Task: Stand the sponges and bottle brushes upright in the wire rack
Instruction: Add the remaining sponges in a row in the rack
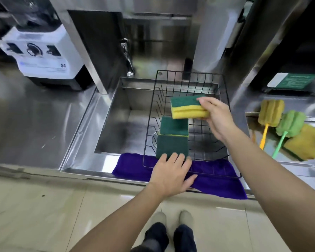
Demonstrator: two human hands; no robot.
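A black wire rack sits over the right part of a steel sink. Two green-faced sponges stand on edge in its near left part, one in front of the other. My left hand rests with spread fingers on the front sponge's lower edge and the rack's front rim. My right hand holds a green-and-yellow sponge above the rack's middle. On the counter to the right lie a yellow bottle brush, a green bottle brush and another yellow sponge.
A purple cloth hangs over the sink's front edge under the rack. The sink basin opens to the rack's left, with a tap behind. A white blender base stands on the left counter. A green-labelled box sits at back right.
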